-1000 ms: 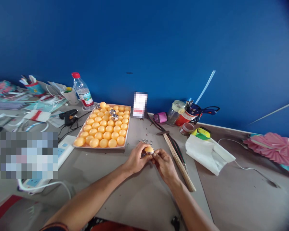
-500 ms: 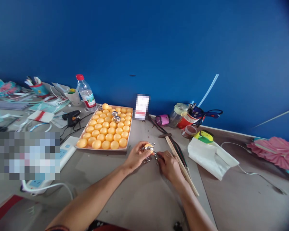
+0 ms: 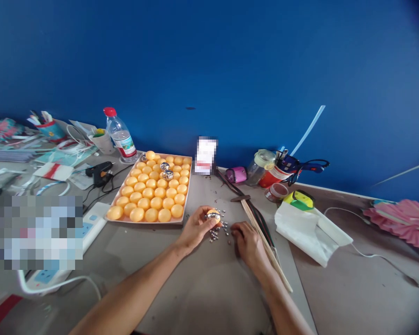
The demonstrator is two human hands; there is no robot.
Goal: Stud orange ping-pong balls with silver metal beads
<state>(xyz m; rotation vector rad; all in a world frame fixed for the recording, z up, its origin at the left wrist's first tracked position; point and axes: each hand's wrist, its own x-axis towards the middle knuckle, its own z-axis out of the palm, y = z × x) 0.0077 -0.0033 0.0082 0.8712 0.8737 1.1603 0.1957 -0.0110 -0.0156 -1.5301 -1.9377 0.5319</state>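
From here I make out smooth, glossy, plastic-looking orange balls (image 3: pixel 156 203) at left; the silver beads (image 3: pixel 214 235) gleam like polished metal. Far left, the bottle (image 3: pixel 118 129) is clear, shiny plastic. At right, the white sheet (image 3: pixel 298 223) looks matt and papery, the pale stick (image 3: pixel 275 263) dull wood.

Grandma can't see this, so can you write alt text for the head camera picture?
A left hand holds an orange ball with silvery beads on it; loose beads lie on the grey table near the right hand. A box of orange balls sits to the left, before a blue wall.
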